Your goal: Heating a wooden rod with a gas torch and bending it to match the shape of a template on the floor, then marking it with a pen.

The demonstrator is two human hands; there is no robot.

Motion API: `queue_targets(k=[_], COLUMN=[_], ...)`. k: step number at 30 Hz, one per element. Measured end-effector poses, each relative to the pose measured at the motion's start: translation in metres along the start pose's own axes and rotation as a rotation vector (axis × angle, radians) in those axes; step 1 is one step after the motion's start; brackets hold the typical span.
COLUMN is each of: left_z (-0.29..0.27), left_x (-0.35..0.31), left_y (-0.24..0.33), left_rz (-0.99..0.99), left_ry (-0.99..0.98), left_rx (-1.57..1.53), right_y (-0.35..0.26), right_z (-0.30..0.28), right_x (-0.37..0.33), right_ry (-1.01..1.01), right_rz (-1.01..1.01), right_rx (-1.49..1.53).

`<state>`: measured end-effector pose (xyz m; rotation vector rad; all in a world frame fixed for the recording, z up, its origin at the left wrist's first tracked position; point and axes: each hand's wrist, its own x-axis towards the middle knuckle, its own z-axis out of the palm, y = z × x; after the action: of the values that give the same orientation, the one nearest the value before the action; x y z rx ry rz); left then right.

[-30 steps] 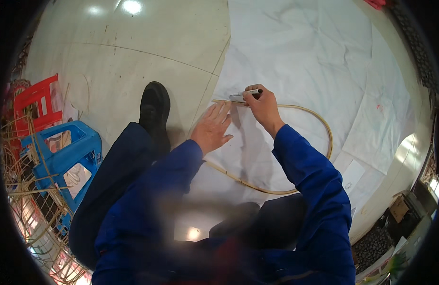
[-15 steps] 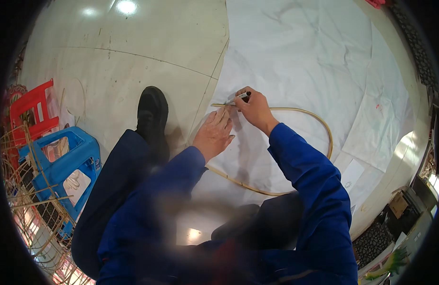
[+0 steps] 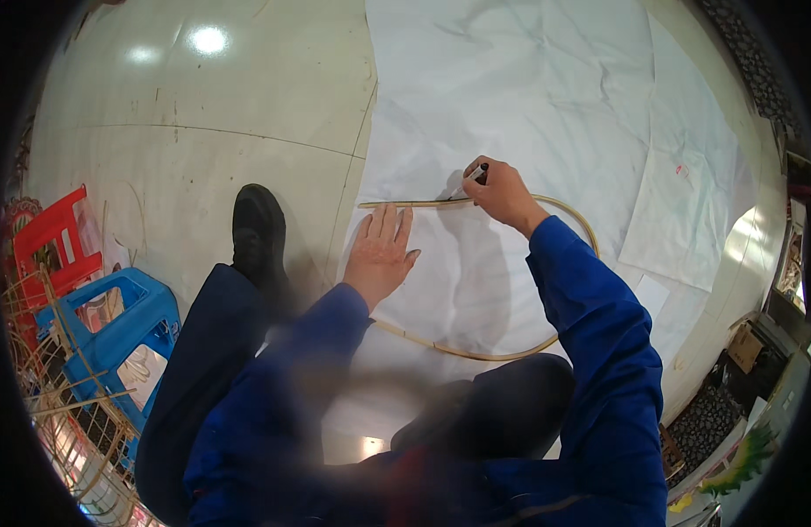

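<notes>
A thin tan strip, perhaps bamboo or cane (image 3: 586,227), lies bent in a long loop on a large white sheet (image 3: 528,114). Its upper length runs nearly straight and its lower length curves back beneath my forearms. My left hand (image 3: 381,255) lies flat, fingers spread, with the fingertips on the strip close to its left end. Between the fingers of my right hand (image 3: 504,195) is a black-capped marker pen (image 3: 477,176), its tip down at the upper length of the strip. Dark marks show along the strip.
A blue plastic stool (image 3: 129,307) and a red stool (image 3: 58,241) stand at the left, beside a framework of thin canes (image 3: 80,439). My dark shoe (image 3: 259,224) rests on the tiled floor (image 3: 221,97). A cardboard box (image 3: 744,349) is at the right.
My right hand has moved right along the strip with the marker pen, away from my left hand. The left hand's fingers now lie spread near the strip's end. The view has shifted slightly.
</notes>
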<state>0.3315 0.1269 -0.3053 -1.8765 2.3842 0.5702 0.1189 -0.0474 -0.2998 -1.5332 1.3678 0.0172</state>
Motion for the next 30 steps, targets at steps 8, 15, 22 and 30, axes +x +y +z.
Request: queue_targets(k=[8, 15, 22, 30], left_z=[-0.008, 0.001, -0.004, -0.016], left_x=[0.015, 0.016, 0.018, 0.023], left_y=[0.020, 0.017, 0.019, 0.033], left_rz=[-0.121, -0.074, -0.009, -0.083], left_ry=[-0.012, 0.041, 0.086, -0.035], left_rx=[0.062, 0.049, 0.095, 0.096], right_y=[0.028, 0.056, 0.097, 0.142], right_z=[-0.028, -0.058, -0.090, -0.117], right_x=[-0.010, -0.018, -0.037, -0.068], right_ry=[0.053, 0.119, 0.234, 0.375], right_rz=[0.028, 0.064, 0.110, 0.183], right_rx=[0.018, 0.023, 0.241, 0.332])
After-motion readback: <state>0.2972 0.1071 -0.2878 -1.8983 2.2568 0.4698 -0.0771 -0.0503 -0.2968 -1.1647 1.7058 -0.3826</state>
